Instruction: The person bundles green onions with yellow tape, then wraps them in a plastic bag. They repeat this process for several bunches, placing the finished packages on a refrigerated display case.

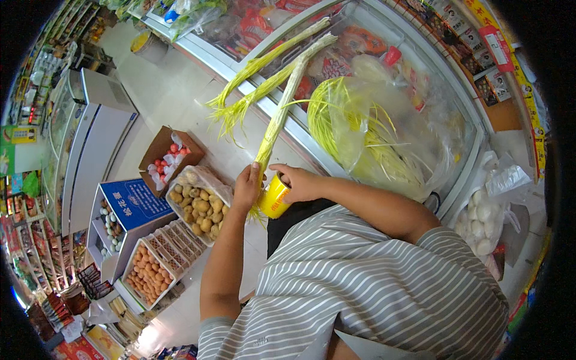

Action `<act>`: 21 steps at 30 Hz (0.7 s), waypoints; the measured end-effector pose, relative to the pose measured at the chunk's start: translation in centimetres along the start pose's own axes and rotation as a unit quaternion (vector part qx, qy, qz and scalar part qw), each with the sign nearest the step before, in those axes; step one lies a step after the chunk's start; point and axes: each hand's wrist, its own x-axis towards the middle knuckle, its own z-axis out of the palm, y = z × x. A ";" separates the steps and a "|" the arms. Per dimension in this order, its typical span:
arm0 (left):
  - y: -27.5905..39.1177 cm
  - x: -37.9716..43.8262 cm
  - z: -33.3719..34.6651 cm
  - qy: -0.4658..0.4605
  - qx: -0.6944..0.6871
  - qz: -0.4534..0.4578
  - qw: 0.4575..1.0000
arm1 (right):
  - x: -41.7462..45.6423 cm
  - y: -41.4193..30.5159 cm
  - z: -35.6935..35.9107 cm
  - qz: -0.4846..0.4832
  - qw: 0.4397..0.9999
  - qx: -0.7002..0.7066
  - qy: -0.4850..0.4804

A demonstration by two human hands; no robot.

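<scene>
My left hand [247, 186] grips the leafy lower end of a bundle of yellow chives [281, 112], whose pale stems point away over the freezer. Close beside it, my right hand [300, 183] holds a yellow cylinder [274, 200] with red printing and a dark opening at the top; I cannot tell if it is a can or a tape roll. Two more chive bundles [274, 85] [279, 49] lie across the freezer's edge, leaf tips hanging over. Loose yellow chives [330, 119] spill from a clear plastic bag [396, 135] on the glass lid.
A glass-topped chest freezer [463, 96] spans the front. To the left on the floor are a potato crate [200, 204], a carton of red-and-white wrapped produce [168, 157], an egg crate [150, 274] and a blue box [135, 202]. Bagged white vegetables [479, 220] stand at right.
</scene>
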 end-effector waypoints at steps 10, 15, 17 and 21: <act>-1.0 0.2 0.7 -0.090 0.065 0.018 0.994 | -1.3 4.6 2.4 0.019 0.987 0.150 0.052; 0.9 -0.4 0.5 -0.126 -0.009 -0.025 0.992 | -2.1 3.9 1.4 -0.001 0.998 0.004 0.061; 0.2 0.0 0.6 -0.120 -0.066 -0.040 0.990 | -2.7 2.5 2.0 -0.007 0.995 -0.022 0.095; -0.7 0.7 0.7 -0.143 -0.091 -0.053 0.984 | -2.3 2.3 3.0 0.008 0.975 -0.190 0.114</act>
